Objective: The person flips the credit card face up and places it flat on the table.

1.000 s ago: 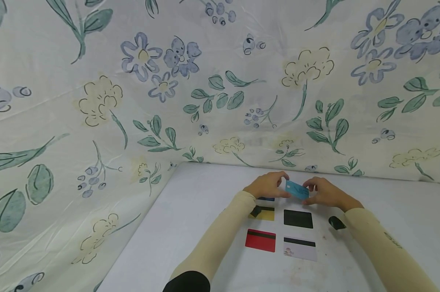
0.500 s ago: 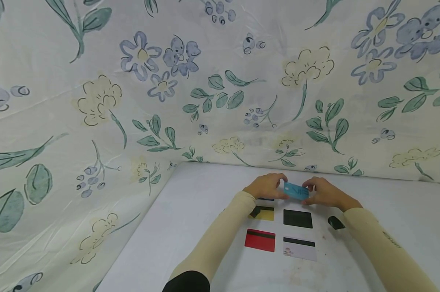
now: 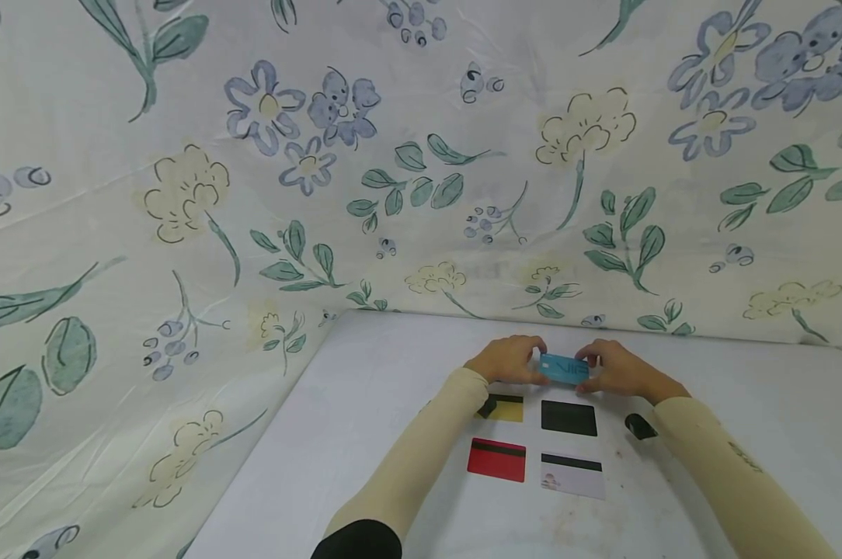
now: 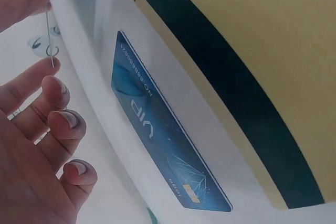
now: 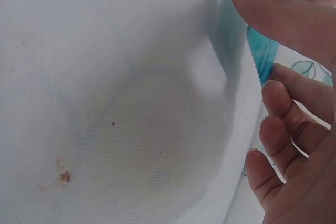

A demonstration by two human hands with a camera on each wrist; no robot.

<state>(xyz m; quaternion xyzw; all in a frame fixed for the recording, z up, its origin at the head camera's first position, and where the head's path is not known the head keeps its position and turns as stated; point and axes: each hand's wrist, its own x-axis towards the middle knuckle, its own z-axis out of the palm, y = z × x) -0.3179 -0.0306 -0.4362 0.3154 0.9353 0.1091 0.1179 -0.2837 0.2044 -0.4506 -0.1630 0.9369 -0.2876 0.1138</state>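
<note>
My left hand [image 3: 510,359] and right hand [image 3: 620,369] pinch a light blue plastic card [image 3: 564,369] by its two short ends, over the far part of the table. Its face is turned toward the head camera. In the left wrist view the card shows as a thin edge [image 4: 49,35] between thumb and forefinger. The right wrist view has it as a turquoise strip [image 5: 262,53] behind the right thumb [image 5: 294,22]. Beneath the left hand lies a dark blue VIP card [image 4: 157,124], hidden by that hand in the head view.
On the white table [image 3: 393,388] lie a yellow card [image 3: 508,409] with a black stripe, a black card [image 3: 568,418], a red card [image 3: 496,460] and a white card [image 3: 572,475]. A floral cloth [image 3: 428,233] hangs along the back and left side.
The light blue card has turned from a slant to nearly level, its left end lowered. The left hand has come down slightly with it, covering the dark blue card in the head view.
</note>
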